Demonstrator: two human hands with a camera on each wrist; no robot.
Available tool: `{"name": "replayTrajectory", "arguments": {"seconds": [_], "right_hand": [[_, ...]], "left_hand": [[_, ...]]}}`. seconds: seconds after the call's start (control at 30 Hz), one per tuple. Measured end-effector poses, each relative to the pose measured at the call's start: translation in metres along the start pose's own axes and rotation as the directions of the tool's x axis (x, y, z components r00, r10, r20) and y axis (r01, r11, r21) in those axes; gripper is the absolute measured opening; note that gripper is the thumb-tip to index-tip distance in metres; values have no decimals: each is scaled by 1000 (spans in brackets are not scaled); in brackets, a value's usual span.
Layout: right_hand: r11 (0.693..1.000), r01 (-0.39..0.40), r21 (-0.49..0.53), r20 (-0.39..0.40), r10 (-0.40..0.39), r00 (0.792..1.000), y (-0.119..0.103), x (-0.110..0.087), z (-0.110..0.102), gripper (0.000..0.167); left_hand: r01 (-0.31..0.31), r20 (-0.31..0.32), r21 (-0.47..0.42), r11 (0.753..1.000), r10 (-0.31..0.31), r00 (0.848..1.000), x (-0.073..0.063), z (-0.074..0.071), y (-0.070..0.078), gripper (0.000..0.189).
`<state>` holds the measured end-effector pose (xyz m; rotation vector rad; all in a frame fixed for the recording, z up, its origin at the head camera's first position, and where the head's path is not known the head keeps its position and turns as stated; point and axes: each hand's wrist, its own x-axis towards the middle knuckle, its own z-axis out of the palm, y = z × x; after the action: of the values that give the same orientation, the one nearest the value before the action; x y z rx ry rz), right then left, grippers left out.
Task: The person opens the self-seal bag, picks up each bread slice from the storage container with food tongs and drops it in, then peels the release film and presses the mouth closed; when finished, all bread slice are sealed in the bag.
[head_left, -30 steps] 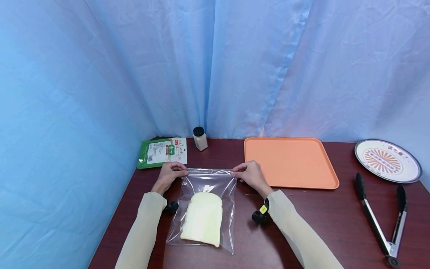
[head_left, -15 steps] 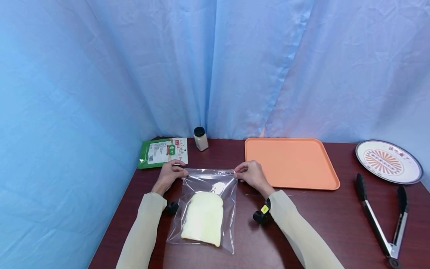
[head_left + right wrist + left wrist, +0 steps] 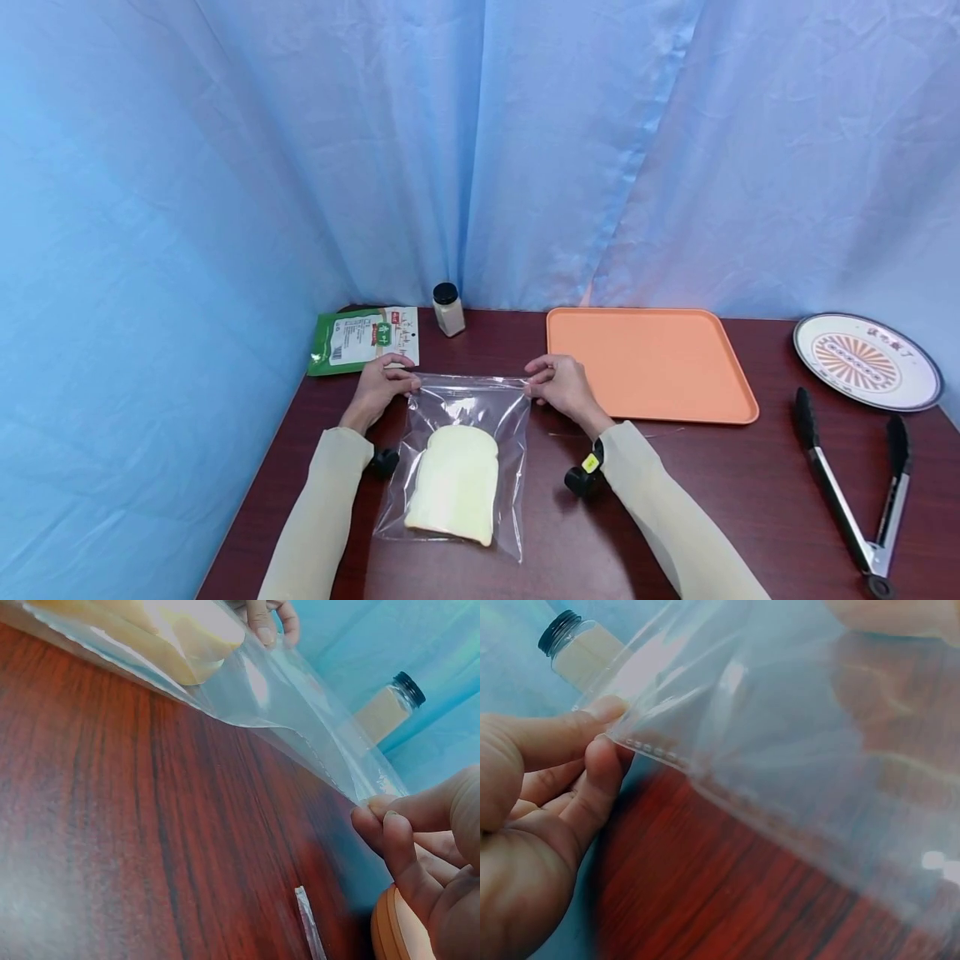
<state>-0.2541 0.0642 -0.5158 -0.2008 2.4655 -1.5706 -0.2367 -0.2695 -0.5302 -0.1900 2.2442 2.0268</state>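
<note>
A clear plastic bag (image 3: 510,492) lies flat in front of me, its mouth at the far end. Inside it is a slice of bread (image 3: 453,483), its rounded end toward the mouth. My left hand (image 3: 381,390) pinches the bag's upper left corner; in the left wrist view, thumb and index finger (image 3: 604,769) meet at the edge of the film. With my right hand (image 3: 564,387) I pinch the upper right corner, and the right wrist view shows the fingertips (image 3: 379,806) on the film there. Between the hands, the mouth edge is stretched nearly straight.
Behind my left hand lie a green-and-white packet (image 3: 363,340) and a black-capped jar (image 3: 448,310). An orange tray (image 3: 648,362) sits right of my right hand. Farther right are a patterned plate (image 3: 918,375) and spread tongs (image 3: 836,500). A thin strip (image 3: 310,922) lies near the tray.
My right hand has shifted slightly to the right along with its corner of the bag. The bag's lower edge has edged slightly away from me. My left hand stays nearly still.
</note>
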Motion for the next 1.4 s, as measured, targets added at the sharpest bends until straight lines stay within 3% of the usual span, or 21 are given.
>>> {"name": "replayTrajectory", "arguments": {"seconds": [0.4,0.63,0.8,0.9,1.03,1.13,1.33,1.4], "right_hand": [[997,-52,51,32,51,998,-1,3,-4,33],[989,-93,112,116,80,990,-5,4,-15,36],[999,-14,-39,76,17,997,-13,8,-28,32],[981,82,-173,69,-71,995,-22,15,-29,30],[924,223,-312,144,-185,972,-38,26,-15,30],[889,289,-356,225,-218,950,-49,33,5,30],[856,330,-398,342,-195,919,-64,41,45,30],[860,322,-396,362,-176,916,-68,43,56,30]], "left_hand": [[19,-31,34,999,-17,999,2,1,-3,36],[13,-23,41,999,-12,1000,2,1,-4,36],[6,-16,28,1000,-6,1000,1,0,-4,35],[3,-9,19,1000,-3,1000,1,0,-4,34],[3,-8,14,1000,-2,1000,1,-1,-4,35],[1,-10,8,1000,-1,1000,1,-1,-5,35],[-8,6,6,1000,8,1000,1,-1,-6,37],[-9,4,-1,1000,9,1000,1,-1,-6,36]]}}
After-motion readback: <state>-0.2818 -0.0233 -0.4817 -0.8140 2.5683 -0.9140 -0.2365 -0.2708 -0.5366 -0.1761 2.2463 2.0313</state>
